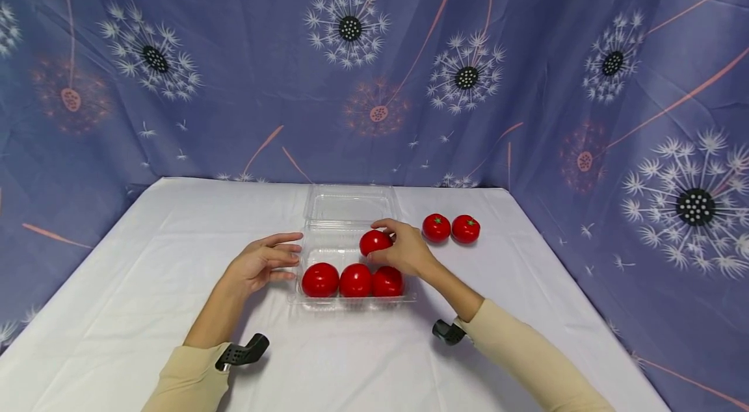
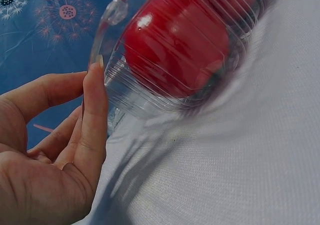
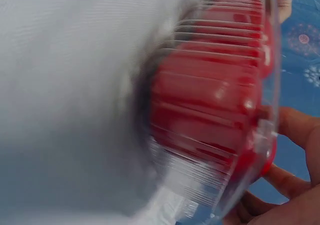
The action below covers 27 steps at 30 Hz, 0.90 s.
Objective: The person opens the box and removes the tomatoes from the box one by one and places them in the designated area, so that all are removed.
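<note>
A clear plastic clamshell box (image 1: 328, 240) stands on the table with its lid (image 1: 351, 204) folded back. Three red tomatoes (image 1: 355, 280) sit in a row along its near side. My right hand (image 1: 404, 249) holds another tomato (image 1: 374, 242) between fingers and thumb, over the box's back right part; whether it touches the bottom is unclear. At the box's left side, my left hand (image 1: 260, 262) has its fingers loosely extended; the fingertips (image 2: 98, 67) touch the rim. Through the ribbed wall, tomatoes show red in the left wrist view (image 2: 175, 45) and right wrist view (image 3: 205, 100).
Two more tomatoes, one on the left (image 1: 436, 228) and one on the right (image 1: 465, 229), lie side by side to the right of the box. A white cloth (image 1: 175, 236) covers the table. A blue dandelion-print curtain (image 1: 257, 61) hangs behind and beside it.
</note>
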{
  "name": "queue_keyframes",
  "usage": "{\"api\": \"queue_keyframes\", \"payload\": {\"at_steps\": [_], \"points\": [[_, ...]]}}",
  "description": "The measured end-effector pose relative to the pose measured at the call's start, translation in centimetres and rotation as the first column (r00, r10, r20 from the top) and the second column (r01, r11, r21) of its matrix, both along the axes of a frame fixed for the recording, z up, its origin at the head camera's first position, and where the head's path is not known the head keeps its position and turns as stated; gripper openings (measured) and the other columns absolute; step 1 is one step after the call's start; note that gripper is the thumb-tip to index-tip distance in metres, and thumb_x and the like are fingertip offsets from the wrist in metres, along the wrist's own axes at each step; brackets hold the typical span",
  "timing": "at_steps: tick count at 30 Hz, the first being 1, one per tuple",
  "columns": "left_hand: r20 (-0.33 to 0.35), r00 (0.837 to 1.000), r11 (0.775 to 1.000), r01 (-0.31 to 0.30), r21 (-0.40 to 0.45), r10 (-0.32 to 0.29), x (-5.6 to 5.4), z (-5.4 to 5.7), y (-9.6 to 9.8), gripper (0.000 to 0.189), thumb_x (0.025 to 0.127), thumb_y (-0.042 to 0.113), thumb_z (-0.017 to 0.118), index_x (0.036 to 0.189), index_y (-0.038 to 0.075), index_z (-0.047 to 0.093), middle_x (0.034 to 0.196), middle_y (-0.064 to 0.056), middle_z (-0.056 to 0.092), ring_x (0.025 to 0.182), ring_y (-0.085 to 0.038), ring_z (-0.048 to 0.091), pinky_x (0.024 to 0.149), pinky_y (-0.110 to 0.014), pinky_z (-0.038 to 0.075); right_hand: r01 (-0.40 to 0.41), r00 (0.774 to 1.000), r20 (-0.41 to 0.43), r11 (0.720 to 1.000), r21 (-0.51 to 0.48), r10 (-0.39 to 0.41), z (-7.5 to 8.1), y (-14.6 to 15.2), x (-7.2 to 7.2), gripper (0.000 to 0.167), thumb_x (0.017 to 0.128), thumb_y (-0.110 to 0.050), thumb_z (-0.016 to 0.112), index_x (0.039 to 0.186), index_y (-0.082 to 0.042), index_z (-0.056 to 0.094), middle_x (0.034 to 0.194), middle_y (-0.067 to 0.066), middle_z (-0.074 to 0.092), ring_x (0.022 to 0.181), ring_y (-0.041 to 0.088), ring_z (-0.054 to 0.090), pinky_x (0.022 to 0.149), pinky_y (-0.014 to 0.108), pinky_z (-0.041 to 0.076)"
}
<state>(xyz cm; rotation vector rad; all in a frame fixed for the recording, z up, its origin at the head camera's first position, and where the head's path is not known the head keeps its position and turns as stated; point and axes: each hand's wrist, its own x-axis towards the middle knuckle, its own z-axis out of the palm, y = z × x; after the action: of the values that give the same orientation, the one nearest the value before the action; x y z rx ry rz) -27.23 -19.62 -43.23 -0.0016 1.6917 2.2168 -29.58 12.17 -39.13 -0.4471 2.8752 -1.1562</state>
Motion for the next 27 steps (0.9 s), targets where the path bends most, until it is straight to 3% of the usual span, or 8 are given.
{"api": "queue_keyframes", "payload": {"at_steps": [8, 16, 22, 27], "points": [[-0.002, 1.000, 1.000, 0.001, -0.003, -0.001, 0.0, 0.1, 0.0, 0.058, 0.091, -0.004, 0.063, 0.147, 0.002, 0.048, 0.117, -0.007, 0.064, 0.085, -0.014, 0.070, 0.068, -0.029, 0.063, 0.012, 1.000, 0.002, 0.997, -0.083, -0.012, 1.8, 0.8, -0.1, 0.055, 0.078, -0.025, 0.085, 0.129, -0.016, 0.067, 0.118, 0.008, 0.070, 0.107, 0.026, 0.064, 0.083, 0.038, 0.059], [-0.004, 1.000, 1.000, -0.002, -0.006, 0.002, 0.1, 0.1, 0.0, 0.059, 0.091, -0.004, 0.063, 0.147, 0.001, 0.047, 0.117, -0.007, 0.064, 0.084, -0.013, 0.070, 0.067, -0.029, 0.063, 0.004, 0.999, 0.044, 0.988, -0.155, 0.003, 3.3, 1.1, 0.2, 0.056, 0.074, -0.016, 0.088, 0.122, -0.020, 0.061, 0.129, 0.013, 0.065, 0.114, 0.031, 0.063, 0.086, 0.043, 0.060], [0.000, 1.000, 1.000, -0.002, -0.014, 0.002, 0.1, 0.1, 0.0, 0.058, 0.092, -0.004, 0.063, 0.147, 0.002, 0.047, 0.118, -0.006, 0.065, 0.085, -0.013, 0.070, 0.068, -0.030, 0.063, 0.008, 0.997, 0.072, 0.989, -0.147, 0.003, 3.7, 1.2, 0.3, 0.058, 0.074, -0.015, 0.089, 0.121, -0.019, 0.056, 0.129, 0.014, 0.064, 0.117, 0.032, 0.062, 0.086, 0.045, 0.060], [0.002, 1.000, 1.000, -0.002, -0.007, 0.002, 0.1, 0.2, 0.0, 0.057, 0.091, -0.004, 0.063, 0.146, 0.002, 0.049, 0.117, -0.005, 0.065, 0.085, -0.013, 0.070, 0.068, -0.030, 0.063, 0.003, 0.999, 0.038, 0.995, -0.100, 0.000, 3.7, 1.4, 0.3, 0.065, 0.073, -0.017, 0.089, 0.130, -0.019, 0.059, 0.127, 0.013, 0.063, 0.116, 0.030, 0.061, 0.085, 0.043, 0.060]]}}
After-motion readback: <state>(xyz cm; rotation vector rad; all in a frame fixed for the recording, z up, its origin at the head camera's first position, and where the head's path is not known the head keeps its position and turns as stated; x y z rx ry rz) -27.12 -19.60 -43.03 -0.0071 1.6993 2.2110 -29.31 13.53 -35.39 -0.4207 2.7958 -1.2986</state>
